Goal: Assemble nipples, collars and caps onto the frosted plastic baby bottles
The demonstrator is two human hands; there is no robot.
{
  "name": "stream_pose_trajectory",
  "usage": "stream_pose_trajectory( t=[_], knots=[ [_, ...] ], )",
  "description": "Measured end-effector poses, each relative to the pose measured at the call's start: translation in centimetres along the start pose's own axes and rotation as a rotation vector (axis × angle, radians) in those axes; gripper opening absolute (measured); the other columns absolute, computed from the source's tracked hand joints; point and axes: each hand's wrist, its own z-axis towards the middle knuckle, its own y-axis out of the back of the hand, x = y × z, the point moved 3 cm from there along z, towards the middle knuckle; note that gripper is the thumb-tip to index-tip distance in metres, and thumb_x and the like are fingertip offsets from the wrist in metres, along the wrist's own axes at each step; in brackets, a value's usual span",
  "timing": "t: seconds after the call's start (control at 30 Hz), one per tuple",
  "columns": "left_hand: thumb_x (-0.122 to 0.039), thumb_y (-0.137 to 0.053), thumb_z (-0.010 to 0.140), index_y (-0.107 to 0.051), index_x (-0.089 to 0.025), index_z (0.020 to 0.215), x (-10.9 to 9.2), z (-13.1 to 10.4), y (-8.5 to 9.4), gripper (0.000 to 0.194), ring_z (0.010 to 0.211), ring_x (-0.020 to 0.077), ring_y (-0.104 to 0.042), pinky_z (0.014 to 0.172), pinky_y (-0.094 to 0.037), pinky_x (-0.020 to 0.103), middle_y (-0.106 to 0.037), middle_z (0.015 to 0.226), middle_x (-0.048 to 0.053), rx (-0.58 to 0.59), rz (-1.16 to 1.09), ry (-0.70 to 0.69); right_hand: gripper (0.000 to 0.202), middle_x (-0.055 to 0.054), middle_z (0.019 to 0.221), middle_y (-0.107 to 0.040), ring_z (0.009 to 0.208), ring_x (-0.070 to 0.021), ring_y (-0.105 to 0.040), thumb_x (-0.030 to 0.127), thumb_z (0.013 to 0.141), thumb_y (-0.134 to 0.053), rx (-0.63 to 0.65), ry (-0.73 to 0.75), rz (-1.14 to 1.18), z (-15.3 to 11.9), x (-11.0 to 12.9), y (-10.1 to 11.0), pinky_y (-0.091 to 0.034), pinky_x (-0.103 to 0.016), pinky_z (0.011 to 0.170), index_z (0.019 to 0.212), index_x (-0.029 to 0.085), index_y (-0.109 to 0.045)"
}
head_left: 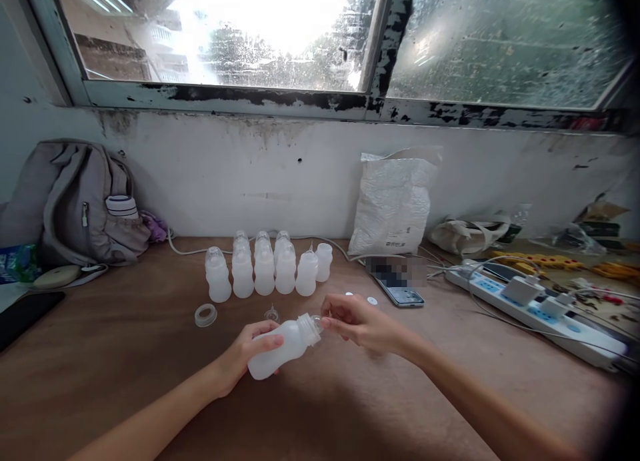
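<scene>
My left hand [253, 348] is wrapped round a frosted white baby bottle [280, 351], tilted with its neck up to the right. At the bottle's mouth sits a clear bottle teat [317, 323], and my right hand [363, 322] pinches it by the tip. Just behind the held bottle, another clear teat [271, 314] lies on the table. A white screw ring [205, 316] rests further left. Several matching bottles [264, 268] stand upright in a group beyond my hands; one bottle [324, 261] at the right end has an uncovered mouth.
A phone [400, 288] and a small white disc [373, 301] lie right of my hands on the brown table [165, 394]. Behind them leans a white plastic bag [393, 204]. A power strip [540, 311] with cables spans the right. A grey backpack [85, 201] stands far left.
</scene>
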Motion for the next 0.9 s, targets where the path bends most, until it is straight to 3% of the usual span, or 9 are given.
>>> stream_pose_trajectory(
  t=[0.3,0.4,0.53,0.73,0.83,0.9],
  knots=[
    [-0.041,-0.060,0.070,-0.061,-0.012,0.091,-0.37,-0.19,-0.24,0.036,0.056,0.0115,-0.055,0.048,-0.041,0.020,-0.064,0.081,0.007,0.055,0.010,0.036,0.047,0.005,0.045,-0.032,0.041,-0.0067,-0.027,0.050,0.085,-0.035,0.045,-0.040,0.028,0.04,-0.28,-0.75,-0.019,-0.022,0.041,0.050,0.019,-0.034],
    [-0.042,-0.060,0.070,-0.061,-0.012,0.093,-0.29,-0.15,-0.09,0.038,0.055,0.0116,-0.055,0.049,-0.041,0.021,-0.064,0.082,0.008,0.042,0.000,0.047,0.048,0.005,0.045,-0.032,0.041,-0.0073,-0.027,0.052,0.085,-0.034,0.025,-0.036,0.014,0.06,-0.29,-0.64,-0.020,-0.022,0.042,0.051,0.019,-0.037],
    [-0.042,-0.060,0.070,-0.060,-0.012,0.091,-0.18,-0.09,-0.04,0.037,0.053,0.0111,-0.055,0.047,-0.040,0.020,-0.063,0.079,0.007,0.028,-0.013,0.046,0.034,0.004,0.053,-0.040,0.049,-0.0091,-0.034,0.048,0.081,-0.046,-0.022,0.028,-0.005,0.05,-0.09,-0.02,-0.024,-0.021,0.045,0.065,0.019,-0.046],
    [-0.044,-0.061,0.070,-0.060,-0.012,0.089,-0.46,-0.23,-0.27,0.037,0.056,0.0121,-0.055,0.048,-0.040,0.021,-0.063,0.081,0.007,0.036,0.002,0.027,0.043,0.005,0.046,-0.033,0.044,-0.0085,-0.028,0.045,0.086,-0.037,-0.071,0.037,-0.106,0.28,-0.09,-0.29,-0.021,-0.023,0.045,0.052,0.018,-0.038],
    [-0.045,-0.060,0.071,-0.059,-0.013,0.091,-0.27,-0.21,-0.23,0.038,0.056,0.0122,-0.055,0.048,-0.040,0.021,-0.062,0.082,0.007,0.025,-0.027,0.036,0.042,0.005,0.048,-0.036,0.045,-0.0084,-0.031,0.047,0.084,-0.040,-0.147,0.040,-0.019,0.41,-0.34,-0.39,-0.022,-0.023,0.045,0.054,0.018,-0.040],
    [-0.048,-0.056,0.073,-0.058,-0.013,0.094,-0.01,-0.24,-0.43,0.041,0.056,0.0123,-0.055,0.048,-0.039,0.022,-0.061,0.084,0.007,0.041,-0.104,0.034,0.033,0.002,0.061,-0.048,0.054,-0.0104,-0.042,0.047,0.081,-0.047,-0.173,0.035,0.150,0.41,-0.40,-0.40,-0.031,-0.022,0.048,0.068,0.018,-0.050]
  ],
)
